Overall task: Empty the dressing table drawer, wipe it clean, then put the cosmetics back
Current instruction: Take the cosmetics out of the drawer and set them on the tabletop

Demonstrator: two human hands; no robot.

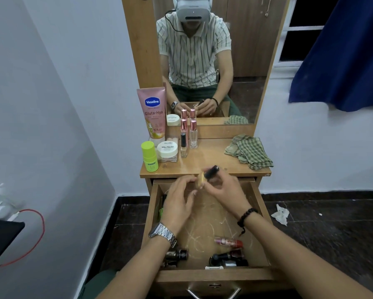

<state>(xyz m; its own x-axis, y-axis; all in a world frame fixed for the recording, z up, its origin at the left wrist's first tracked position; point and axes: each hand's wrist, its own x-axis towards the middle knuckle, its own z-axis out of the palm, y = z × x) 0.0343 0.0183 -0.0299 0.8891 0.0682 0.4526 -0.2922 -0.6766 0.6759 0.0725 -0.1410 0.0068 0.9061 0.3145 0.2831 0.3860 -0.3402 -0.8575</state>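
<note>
The wooden drawer [259, 203] of the dressing table stands pulled out. Over its far end my right hand [226, 192] grips a small bottle [205, 176] with a black cap and pale yellow body, blurred. My left hand [179, 198] hovers beside it with relaxed fingers near the bottle, holding nothing I can make out. At the drawer's near end lie a red-pink bottle [228, 242], dark bottles [226, 258] and a dark jar [177, 254]. A green item [161, 210] lies along the left wall.
On the tabletop [211, 160] stand a pink Vaseline tube [154, 113], a lime-green bottle [149, 156], a nail polish remover tub [167, 148], clear perfume bottles [193, 134] and a checked cloth [249, 151]. A crumpled tissue [281, 214] lies on the dark floor.
</note>
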